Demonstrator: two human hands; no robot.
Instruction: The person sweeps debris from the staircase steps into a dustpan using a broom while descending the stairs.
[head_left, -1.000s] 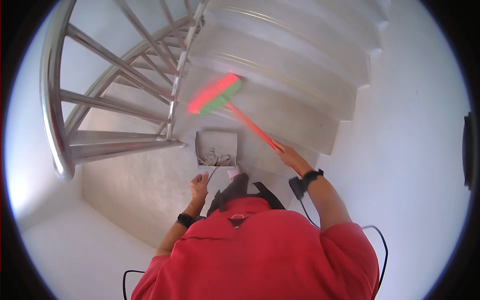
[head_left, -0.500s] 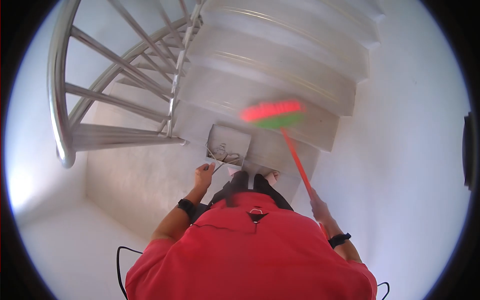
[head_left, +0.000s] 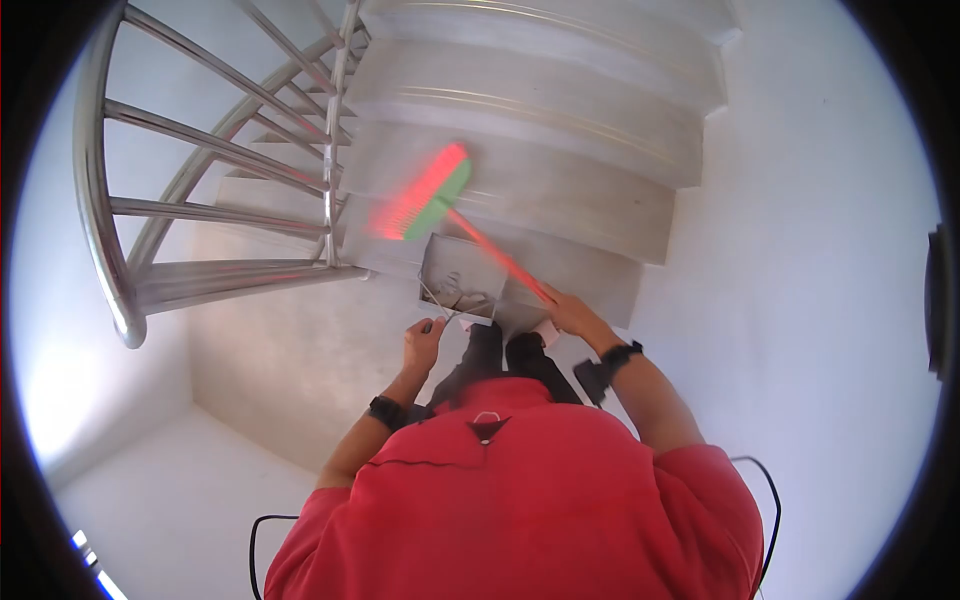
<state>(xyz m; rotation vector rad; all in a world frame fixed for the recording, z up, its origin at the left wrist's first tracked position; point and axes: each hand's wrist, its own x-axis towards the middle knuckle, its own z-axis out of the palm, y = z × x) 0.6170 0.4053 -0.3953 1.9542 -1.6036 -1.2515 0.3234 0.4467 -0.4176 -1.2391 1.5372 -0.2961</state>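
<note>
My right hand [head_left: 572, 312] is closed round the red handle of a broom [head_left: 497, 256]. The broom's green head with red bristles, blurred by motion, is over the stair step at the upper left of the hand, close to the railing. My left hand [head_left: 424, 338] grips the dark handle of a dustpan [head_left: 432, 258]. This box-shaped pan stands just in front of my feet and holds greyish debris. Part of the broom handle passes over the pan's right corner area.
Pale stair steps [head_left: 560, 130] rise ahead and to the right. A metal railing [head_left: 92, 180] curves along the left, with more steps beyond it. A white wall [head_left: 780, 280] runs along the right side. A dark object [head_left: 938, 300] shows at the far right edge.
Since half a second ago, the broom head has swung left from the right part of the steps towards the railing. My right hand has moved forward and left. The left hand still holds the dustpan.
</note>
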